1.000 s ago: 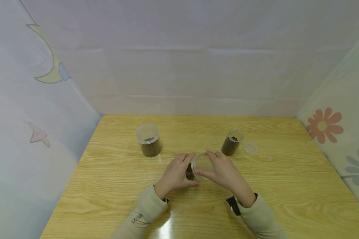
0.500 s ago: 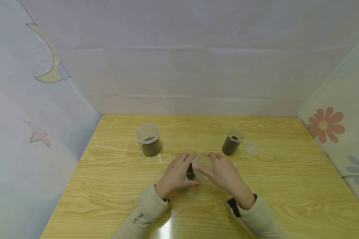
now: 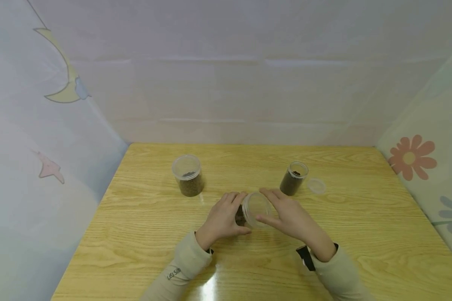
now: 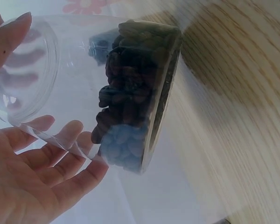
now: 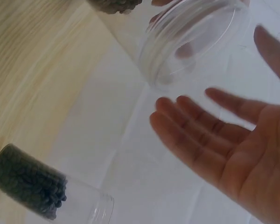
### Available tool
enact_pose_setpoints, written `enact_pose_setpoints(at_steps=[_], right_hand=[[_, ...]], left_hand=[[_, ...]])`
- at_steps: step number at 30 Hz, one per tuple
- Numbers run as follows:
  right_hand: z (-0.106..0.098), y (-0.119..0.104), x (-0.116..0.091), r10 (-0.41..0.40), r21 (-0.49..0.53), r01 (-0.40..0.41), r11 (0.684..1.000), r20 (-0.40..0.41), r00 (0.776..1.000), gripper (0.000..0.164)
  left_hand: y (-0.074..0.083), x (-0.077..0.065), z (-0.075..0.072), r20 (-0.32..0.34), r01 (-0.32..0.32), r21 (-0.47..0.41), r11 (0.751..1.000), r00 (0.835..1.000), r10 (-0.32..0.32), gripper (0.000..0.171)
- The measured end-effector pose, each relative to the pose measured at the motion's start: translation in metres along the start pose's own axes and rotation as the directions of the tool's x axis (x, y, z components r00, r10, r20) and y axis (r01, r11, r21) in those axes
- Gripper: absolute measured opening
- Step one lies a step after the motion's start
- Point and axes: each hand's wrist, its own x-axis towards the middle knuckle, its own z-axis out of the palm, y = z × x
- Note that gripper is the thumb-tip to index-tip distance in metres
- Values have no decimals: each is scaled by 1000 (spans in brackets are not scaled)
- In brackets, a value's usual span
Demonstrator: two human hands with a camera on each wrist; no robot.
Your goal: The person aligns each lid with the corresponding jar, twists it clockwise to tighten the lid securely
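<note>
A clear jar [image 4: 74,51] with dark brown bean-like pieces [image 4: 130,88] inside is held by my left hand [image 3: 222,217], its fingers and thumb round the side. In the head view the jar leans to the right, its round clear top [image 3: 258,207] facing up and right. Whether its base touches the table cannot be told. My right hand [image 3: 290,215] is beside that top. In the right wrist view its fingers [image 5: 191,135] are spread a little and stand apart from the jar, with nothing in the palm.
On the wooden table [image 3: 135,251], a wide clear jar [image 3: 190,184] partly filled with dark grains stands back left. A narrower jar [image 3: 291,182] with black grains stands back right, beside a small clear lid [image 3: 316,186]. Cloth walls [image 3: 226,96] enclose the back and sides.
My right hand has loosened from the jar's top and drawn back to the right. The left hand and the jar have hardly moved.
</note>
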Motion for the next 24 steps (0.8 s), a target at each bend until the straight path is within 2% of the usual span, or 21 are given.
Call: enact_pose_setpoints(at_steps=[2,6,11,15,24], right_hand=[[-1,4,0,-90,-3,90,996,9,996,72],[-2,11,2,-244,0,244,970,16,970,79],[1,16,5,-366,8,366,931,-1,931,82],[4,18,6,-396,5,396,918,-13,918,82],[6,20,7,-400,-1,400,917,-15,917,82]], left_hand=[[-1,0,0,1,-2,3,1000,1000,2,95],[-1,0,0,5,-2,11,1000,1000,2,95],[-2,1,1,2,-2,9,1000,1000,2,95],[-2,1,1,0,-1,9,1000,1000,1,95],[-2,1,1,1,1,7,1000,1000,-1,97]])
